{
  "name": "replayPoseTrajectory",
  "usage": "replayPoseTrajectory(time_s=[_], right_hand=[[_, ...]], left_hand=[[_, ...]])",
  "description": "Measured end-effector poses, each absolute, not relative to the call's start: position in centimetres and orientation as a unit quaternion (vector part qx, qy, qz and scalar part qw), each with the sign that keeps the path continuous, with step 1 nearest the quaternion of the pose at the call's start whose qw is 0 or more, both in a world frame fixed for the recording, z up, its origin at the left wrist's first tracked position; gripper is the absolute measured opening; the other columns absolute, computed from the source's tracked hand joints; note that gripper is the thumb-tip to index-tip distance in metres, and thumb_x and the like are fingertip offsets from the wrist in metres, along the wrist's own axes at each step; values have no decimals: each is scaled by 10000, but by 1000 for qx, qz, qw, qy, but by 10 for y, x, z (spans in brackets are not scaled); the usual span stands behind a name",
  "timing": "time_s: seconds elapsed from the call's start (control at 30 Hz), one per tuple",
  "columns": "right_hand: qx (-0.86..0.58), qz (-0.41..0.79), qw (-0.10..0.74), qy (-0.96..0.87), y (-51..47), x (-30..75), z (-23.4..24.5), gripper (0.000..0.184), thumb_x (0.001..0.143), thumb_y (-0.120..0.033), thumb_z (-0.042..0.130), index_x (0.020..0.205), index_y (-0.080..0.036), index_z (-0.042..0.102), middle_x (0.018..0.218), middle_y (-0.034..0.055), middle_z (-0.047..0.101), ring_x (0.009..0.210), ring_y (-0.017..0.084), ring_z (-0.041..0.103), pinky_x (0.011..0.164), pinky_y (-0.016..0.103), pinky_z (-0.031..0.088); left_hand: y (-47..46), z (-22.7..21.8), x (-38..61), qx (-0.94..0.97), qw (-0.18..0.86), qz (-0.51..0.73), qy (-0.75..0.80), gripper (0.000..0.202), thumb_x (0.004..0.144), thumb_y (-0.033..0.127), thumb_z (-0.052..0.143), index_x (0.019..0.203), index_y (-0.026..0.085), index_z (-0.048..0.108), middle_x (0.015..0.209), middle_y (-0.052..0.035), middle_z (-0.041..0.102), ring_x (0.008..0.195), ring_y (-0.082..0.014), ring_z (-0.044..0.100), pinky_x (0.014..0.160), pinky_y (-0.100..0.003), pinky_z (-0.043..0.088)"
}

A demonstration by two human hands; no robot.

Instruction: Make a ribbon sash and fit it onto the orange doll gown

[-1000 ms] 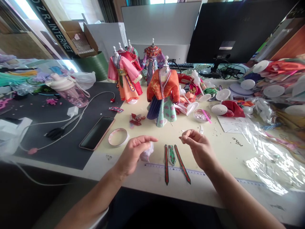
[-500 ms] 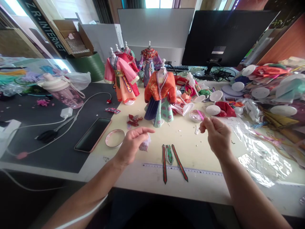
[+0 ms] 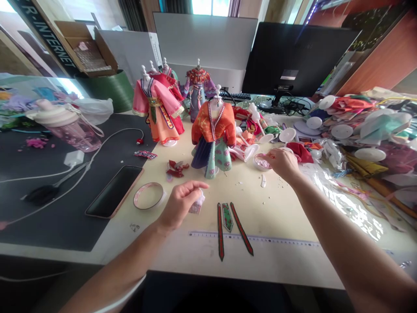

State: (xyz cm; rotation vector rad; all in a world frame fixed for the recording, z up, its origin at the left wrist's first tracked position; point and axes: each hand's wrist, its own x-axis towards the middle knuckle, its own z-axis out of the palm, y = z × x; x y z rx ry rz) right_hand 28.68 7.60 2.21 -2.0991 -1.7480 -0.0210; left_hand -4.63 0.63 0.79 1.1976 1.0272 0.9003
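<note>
My left hand [image 3: 178, 204] hovers over the near table, index finger stretched forward and the other fingers curled. A small crumpled lilac packet [image 3: 197, 205] shows under its thumb and appears to be held there. My right hand [image 3: 282, 161] reaches to the rim of a small bowl [image 3: 261, 162] of pale bits; its fingertips are pinched together, and what they hold is hidden. Between the hands lie two long red-and-green strips [image 3: 220, 232] and a shorter green pointed piece [image 3: 227, 217] with a beaded edge. A dress form in an orange top and patterned skirt [image 3: 213, 134] stands behind them.
A printed ruler [image 3: 260, 239] runs along the near table. At left are a tape roll [image 3: 148, 195], a phone [image 3: 114, 191], cables and a tilted bottle [image 3: 70, 124]. More dressed forms [image 3: 158, 106] and monitors stand behind. Fabric and white stands [image 3: 342, 131] pile up at right.
My right hand has moved down and in to the bowl, now covering the pink stick seen there before. The left hand and packet hardly move. The camera view has shifted slightly.
</note>
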Motion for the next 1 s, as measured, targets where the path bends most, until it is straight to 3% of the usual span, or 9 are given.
replayPoseTrajectory(time_s=[0.13,0.37,0.53,0.7,0.87,1.0], right_hand=[[-741,-6,161,-652,81,291,21,396,810,-416,478,490,-184,513,628,87,607,712,218,538,717,371,329],[-720,-5,142,-679,87,305,10,292,812,-241,420,629,-167,635,824,101,695,807,232,576,744,366,333],[-708,-25,168,-686,87,308,8,278,819,-311,470,742,-178,701,826,76,711,845,226,591,787,356,358],[-704,-62,173,-686,85,304,8,289,777,-395,539,632,-173,655,719,93,669,839,258,572,822,406,359],[-686,-88,173,-701,84,304,2,222,779,-316,515,681,-182,662,789,84,673,845,242,553,854,421,353],[-673,-103,181,-710,84,304,1,274,811,-289,466,658,-178,665,809,90,683,843,245,558,862,435,359]], left_hand=[[6,9,-47,524,621,383,439,216,803,294,574,933,149,665,598,34,521,528,-65,449,475,-164,387],[6,9,-49,528,622,374,441,219,812,302,576,941,149,667,612,29,521,535,-65,447,473,-166,385],[6,8,-49,536,619,370,438,208,823,285,565,948,155,669,617,27,521,541,-61,448,483,-162,391],[5,8,-49,539,617,372,437,198,823,267,559,943,157,671,613,27,515,538,-57,440,481,-159,387],[5,9,-50,539,616,372,437,195,820,259,557,940,156,671,605,30,508,535,-54,432,477,-157,377],[5,10,-49,537,618,374,436,193,810,253,561,934,155,670,601,33,504,531,-53,434,476,-157,380]])
